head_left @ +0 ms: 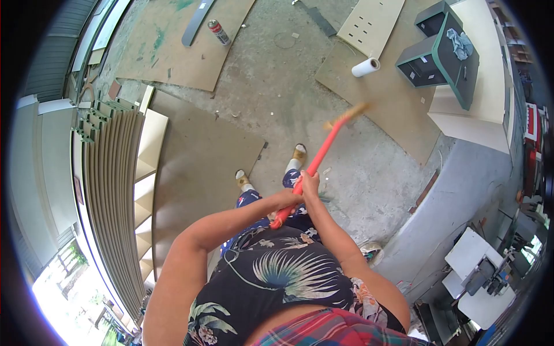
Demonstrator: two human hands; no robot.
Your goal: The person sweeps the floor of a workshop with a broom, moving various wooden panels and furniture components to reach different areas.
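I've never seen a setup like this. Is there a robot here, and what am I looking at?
There's no robot here, just a person working with two bare hands. The single picture comes from a camera worn on that person's head, looking forward and down over their own body. The left hand and the right hand both hold a long red pole, the right one nearer its yellowish far end, which is too blurred to make out. Below is a grey concrete floor with flat brown boards lying on it. On such boards sit a white cylindrical roll and a red-and-grey cylindrical can.
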